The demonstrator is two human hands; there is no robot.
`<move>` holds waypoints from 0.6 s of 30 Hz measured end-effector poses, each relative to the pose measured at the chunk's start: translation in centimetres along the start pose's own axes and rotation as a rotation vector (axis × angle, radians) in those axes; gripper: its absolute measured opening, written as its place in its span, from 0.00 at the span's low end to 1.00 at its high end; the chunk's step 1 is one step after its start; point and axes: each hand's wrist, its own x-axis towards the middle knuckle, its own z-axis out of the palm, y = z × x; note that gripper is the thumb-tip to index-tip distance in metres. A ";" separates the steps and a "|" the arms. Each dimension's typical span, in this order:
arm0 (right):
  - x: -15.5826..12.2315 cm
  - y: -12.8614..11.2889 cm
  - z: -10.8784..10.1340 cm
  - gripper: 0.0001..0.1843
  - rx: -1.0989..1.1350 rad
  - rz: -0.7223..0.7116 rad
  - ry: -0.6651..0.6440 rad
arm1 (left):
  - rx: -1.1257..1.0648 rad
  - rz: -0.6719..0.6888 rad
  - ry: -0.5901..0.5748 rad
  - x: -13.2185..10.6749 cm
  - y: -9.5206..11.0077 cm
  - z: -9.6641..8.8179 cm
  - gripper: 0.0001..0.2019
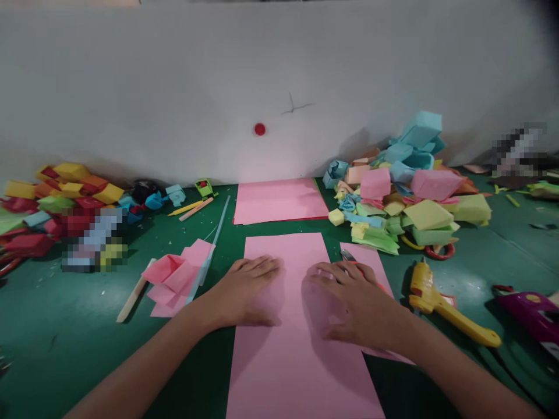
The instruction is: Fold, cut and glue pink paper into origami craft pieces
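Note:
A large pink sheet of paper [301, 372] lies lengthwise in front of me on the green table. My left hand [257, 291] rests by its left edge, fingers stretched out and holding nothing. Over the right side, my right hand [353, 302] is spread with its fingers apart. Partly under the right hand is a narrower pink paper piece [364, 254], with scissors [348, 256] on it mostly hidden by the hand. Folded pink paper pieces [170, 279] and a pale blue strip [220, 221] sit left of my left hand.
Pink sheets [279, 201] are stacked against the white wall [196, 87]. Folded paper boxes pile up at the right [428, 215] and left [82, 186]. A yellow glue gun [454, 314] with a cord lies right. A wooden stick [133, 299] and a yellow pencil [186, 208] lie left.

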 end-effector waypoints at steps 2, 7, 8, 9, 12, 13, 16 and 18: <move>0.0 0.1 0.1 0.45 -0.012 0.018 0.005 | 0.005 0.009 0.002 -0.2 -0.2 0.1 0.50; -0.1 -0.1 0.3 0.48 -0.047 0.054 -0.002 | 0.027 0.074 0.054 -0.8 -0.6 0.8 0.48; -0.2 0.0 0.4 0.49 -0.058 0.060 -0.004 | 0.031 0.076 0.058 -0.9 -0.5 0.9 0.47; -0.2 0.0 0.4 0.50 -0.069 0.065 -0.007 | 0.036 0.076 0.060 -1.0 -0.4 0.9 0.47; -0.5 0.2 0.6 0.53 -0.082 0.078 -0.017 | 0.048 0.081 0.078 -1.1 -0.3 1.0 0.46; -0.5 0.2 0.7 0.56 -0.080 0.082 -0.021 | 0.051 0.086 0.086 -1.1 -0.3 1.1 0.47; -0.6 0.0 1.0 0.65 -0.077 0.098 -0.046 | 0.056 0.087 0.088 -1.0 -0.3 1.1 0.48; -0.5 -0.3 1.1 0.70 -0.077 0.112 -0.074 | 0.060 0.066 0.064 -1.0 -0.2 1.0 0.50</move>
